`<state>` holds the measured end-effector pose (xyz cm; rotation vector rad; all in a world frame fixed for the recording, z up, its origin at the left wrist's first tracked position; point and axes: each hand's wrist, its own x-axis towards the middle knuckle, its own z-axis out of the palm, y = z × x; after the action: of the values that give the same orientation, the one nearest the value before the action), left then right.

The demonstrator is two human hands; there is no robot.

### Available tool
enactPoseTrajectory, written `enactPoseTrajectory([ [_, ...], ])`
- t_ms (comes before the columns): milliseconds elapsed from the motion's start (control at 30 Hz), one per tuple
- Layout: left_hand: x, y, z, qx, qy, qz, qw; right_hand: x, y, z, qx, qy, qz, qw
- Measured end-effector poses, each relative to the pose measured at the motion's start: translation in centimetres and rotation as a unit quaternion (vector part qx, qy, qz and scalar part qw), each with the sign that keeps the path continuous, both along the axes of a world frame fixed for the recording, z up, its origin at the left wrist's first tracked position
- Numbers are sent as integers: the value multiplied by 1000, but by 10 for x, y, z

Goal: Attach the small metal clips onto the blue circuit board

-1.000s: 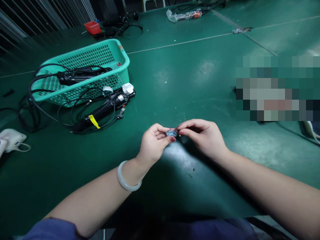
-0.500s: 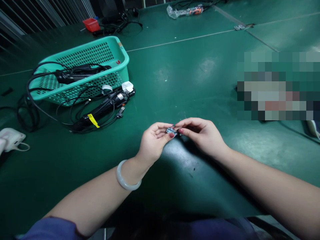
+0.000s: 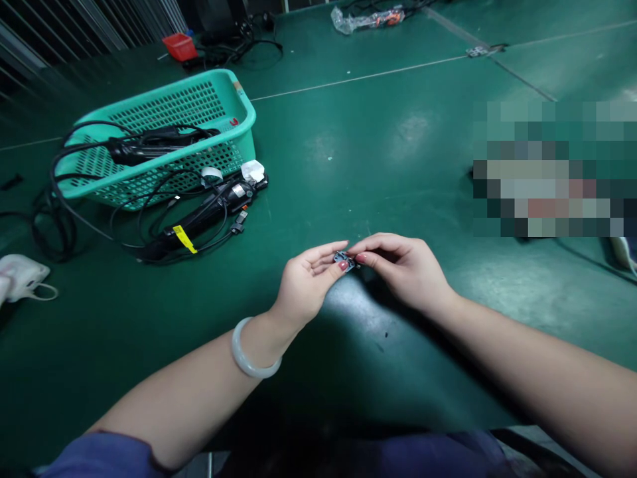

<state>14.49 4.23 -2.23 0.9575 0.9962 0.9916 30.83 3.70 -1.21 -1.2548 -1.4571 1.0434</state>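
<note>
Between thumb and fingers, my left hand (image 3: pixel 304 282) grips a small flat grey-blue piece (image 3: pixel 342 259) with dark marks; its exact kind is too small to tell. At that piece's right end, my right hand (image 3: pixel 403 264) is closed in a pinch of thumb and forefinger. A tiny dark and metallic bit (image 3: pixel 357 265) shows by those fingertips, partly hidden by them. Both hands meet just above the green table (image 3: pixel 318 192).
To the left stands a green mesh basket (image 3: pixel 243 129) holding black corded tools. In front of it lies a black corded tool (image 3: pixel 199 219) with a yellow tag. A white device (image 3: pixel 22 275) sits at far left, a red tray (image 3: pixel 180 46) farther back. A pixelated patch covers the right.
The small piece has turned slightly in my left fingers, and its forefinger has lifted a little. My right hand stays pinched in nearly the same place. The view has shifted slightly.
</note>
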Motion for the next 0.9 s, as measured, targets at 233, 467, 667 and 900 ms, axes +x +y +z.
enactPoseTrajectory([
  [233,0,0,0,-21,1,-2,1000,1,3,-2,-33,-8,26,999],
  [467,-1,0,-2,-15,-11,3,1000,2,3,-5,19,-48,33,998],
  [667,-1,-1,0,-7,15,-2,1000,3,1,-4,138,-118,48,982],
  [900,0,0,-1,-17,10,10,1000,2,-1,-4,164,-153,32,974],
])
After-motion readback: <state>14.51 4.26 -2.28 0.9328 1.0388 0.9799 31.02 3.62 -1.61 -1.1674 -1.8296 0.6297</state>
